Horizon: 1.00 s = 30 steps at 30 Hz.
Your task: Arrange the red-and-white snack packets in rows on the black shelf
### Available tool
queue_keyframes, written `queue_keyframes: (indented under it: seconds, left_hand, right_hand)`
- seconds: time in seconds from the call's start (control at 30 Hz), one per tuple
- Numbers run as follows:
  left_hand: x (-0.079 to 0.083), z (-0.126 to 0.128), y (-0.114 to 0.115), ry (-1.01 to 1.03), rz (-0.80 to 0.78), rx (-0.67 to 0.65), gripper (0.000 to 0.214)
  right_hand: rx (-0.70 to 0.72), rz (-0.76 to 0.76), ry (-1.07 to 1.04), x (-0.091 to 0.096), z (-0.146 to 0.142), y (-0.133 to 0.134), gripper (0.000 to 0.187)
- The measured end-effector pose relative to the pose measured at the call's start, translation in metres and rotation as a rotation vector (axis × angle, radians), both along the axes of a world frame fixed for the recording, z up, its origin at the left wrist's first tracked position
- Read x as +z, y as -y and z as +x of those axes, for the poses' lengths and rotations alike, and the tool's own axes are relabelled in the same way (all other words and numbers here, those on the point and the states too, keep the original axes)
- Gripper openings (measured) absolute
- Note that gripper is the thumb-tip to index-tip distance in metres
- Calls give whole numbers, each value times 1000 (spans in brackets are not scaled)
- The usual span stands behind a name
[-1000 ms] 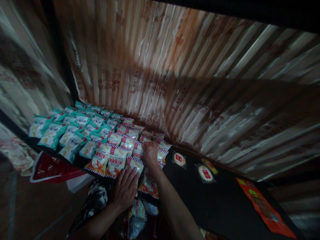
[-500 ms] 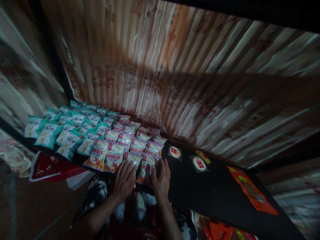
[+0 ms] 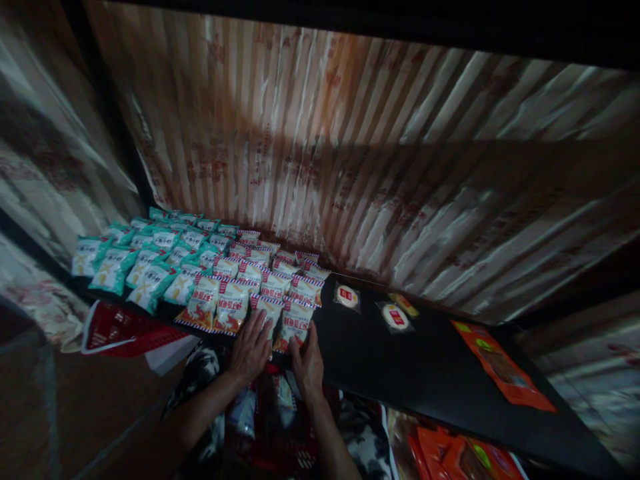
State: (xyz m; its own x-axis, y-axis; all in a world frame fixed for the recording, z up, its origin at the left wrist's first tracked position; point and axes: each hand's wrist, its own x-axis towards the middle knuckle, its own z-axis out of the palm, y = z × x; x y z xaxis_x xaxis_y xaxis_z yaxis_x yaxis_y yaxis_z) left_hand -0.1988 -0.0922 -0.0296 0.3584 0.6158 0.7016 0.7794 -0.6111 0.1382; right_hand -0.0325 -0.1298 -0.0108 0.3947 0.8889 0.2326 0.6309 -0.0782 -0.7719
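White, orange and red snack bags with striped edges stand in rows on the black shelf (image 3: 380,360). My left hand (image 3: 250,350) lies with stretched fingers over the front of one snack bag (image 3: 270,310), hiding its lower part. My right hand (image 3: 307,363) touches the lower right of the end snack bag (image 3: 296,320). Its thumb is on the bag's face and its fingers are along the right side, spread apart. To the left, several teal and white snack bags (image 3: 150,283) stand in rows.
Right of the bags lie two round packets (image 3: 347,296) (image 3: 396,317), a small yellow packet (image 3: 404,305) and a long orange packet (image 3: 500,367). Below the shelf are a red basket (image 3: 125,330) and more orange packets (image 3: 455,453). Corrugated wrapped sheeting (image 3: 300,133) stands behind.
My right hand has moved left onto the end bag, which now stands more plainly in sight. My left hand stays on its bag. The view has shifted slightly.
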Motion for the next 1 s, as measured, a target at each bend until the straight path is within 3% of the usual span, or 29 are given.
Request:
queue_keyframes:
  seconds: [0.33, 0.43, 0.57, 0.73, 1.0]
  left_hand:
    - [6, 2, -8, -21, 37, 9, 49]
    - [3, 2, -8, -20, 57, 10, 52]
    - [0, 0, -7, -28, 82, 9, 54]
    - [0, 0, -7, -43, 54, -5, 51]
    - [3, 1, -7, -83, 20, 18, 48]
  right_hand:
    - [24, 81, 30, -3, 5, -4, 67]
    - [-35, 106, 35, -5, 10, -6, 69]
    - [-83, 118, 69, 1, 19, -20, 72]
    - [-27, 160, 245, 13, 17, -46, 65]
    - [15, 173, 349, 2, 4, -62, 59]
